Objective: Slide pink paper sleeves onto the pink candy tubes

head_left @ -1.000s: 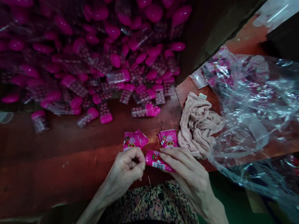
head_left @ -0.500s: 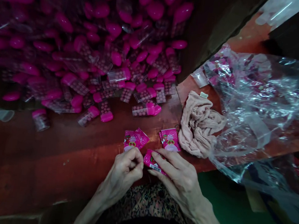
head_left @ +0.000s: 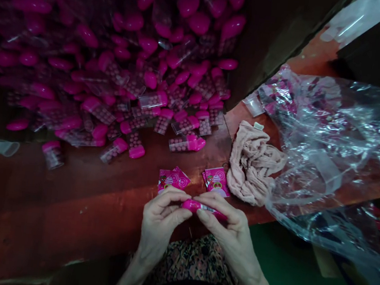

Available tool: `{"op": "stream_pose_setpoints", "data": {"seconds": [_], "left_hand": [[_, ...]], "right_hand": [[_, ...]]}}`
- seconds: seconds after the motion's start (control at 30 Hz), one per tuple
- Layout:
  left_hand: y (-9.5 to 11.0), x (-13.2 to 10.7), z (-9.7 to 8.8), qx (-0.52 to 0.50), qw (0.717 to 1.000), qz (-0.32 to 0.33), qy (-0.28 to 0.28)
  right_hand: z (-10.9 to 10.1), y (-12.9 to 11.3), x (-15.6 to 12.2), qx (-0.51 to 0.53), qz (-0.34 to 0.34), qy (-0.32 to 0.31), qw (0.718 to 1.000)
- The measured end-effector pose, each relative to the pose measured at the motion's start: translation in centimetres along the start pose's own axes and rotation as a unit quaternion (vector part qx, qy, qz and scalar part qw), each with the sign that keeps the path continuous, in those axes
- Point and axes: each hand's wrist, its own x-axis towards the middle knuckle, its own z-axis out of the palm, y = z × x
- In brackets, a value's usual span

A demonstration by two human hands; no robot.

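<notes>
The left hand (head_left: 162,219) and right hand (head_left: 230,227) meet low at the middle of the reddish counter (head_left: 67,197), near its edge by the person's lap. Both are closed, fingertips pinching a pink packet (head_left: 205,209) from either end. The packet is held edge-on, bulging at its left end, with a pale strip along its side. A second earlier, it lay flatter under the right hand, with its barcode showing; now the barcode can't be made out, and the two hands have drawn closer together.

Just beyond the fingertips lie two printed pink cards. The left card (head_left: 174,179) has a folded corner, and the right card (head_left: 216,181) lies just beside a crumpled beige cloth (head_left: 252,164). Both show a round red fruit-like graphic, but their small writing is too blurred to read, and no brand can be made out.

Farther up, a large heap of clear tubes with magenta caps (head_left: 116,65) spreads across the counter, the tubes filled with round pink pieces. One tube (head_left: 53,154) lies apart at the heap's lower left. To the right, a crinkled clear plastic bag (head_left: 330,140) holds pink packets (head_left: 279,95) near its upper corner. Patterned clothing (head_left: 192,268) shows below the hands.
</notes>
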Motion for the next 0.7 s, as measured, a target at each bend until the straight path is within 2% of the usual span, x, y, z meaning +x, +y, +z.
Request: {"op": "stream_pose_setpoints", "data": {"seconds": [0.07, 0.23, 0.33, 0.43, 0.53, 0.6, 0.7], "left_hand": [[-0.1, -0.3, 0.3, 0.037, 0.999, 0.031, 0.021], [0.6, -0.1, 0.3, 0.145, 0.973, 0.177, -0.016], [1.0, 0.1, 0.4, 0.151, 0.967, 0.205, -0.023], [1.2, 0.0, 0.6, 0.141, 0.972, 0.187, -0.015], [0.9, -0.2, 0.6, 0.130, 0.979, 0.156, 0.025], [0.4, -0.4, 0.5, 0.092, 0.987, 0.124, 0.044], [-0.6, -0.7, 0.2, -0.038, 0.998, 0.024, 0.037]], "right_hand": [[0.3, -0.3, 0.0, -0.045, -0.042, 0.016, 0.998], [-0.1, -0.8, -0.2, -0.143, -0.175, 0.000, 0.974], [-0.5, -1.2, 0.0, -0.219, -0.227, -0.028, 0.949], [-0.6, -1.4, 0.1, -0.271, -0.229, -0.071, 0.932], [-0.2, -1.4, 0.1, -0.217, -0.180, -0.099, 0.954], [0.2, -1.2, -0.1, -0.161, -0.140, -0.064, 0.975], [0.9, -0.8, -0.3, -0.100, -0.107, 0.014, 0.989]]}}
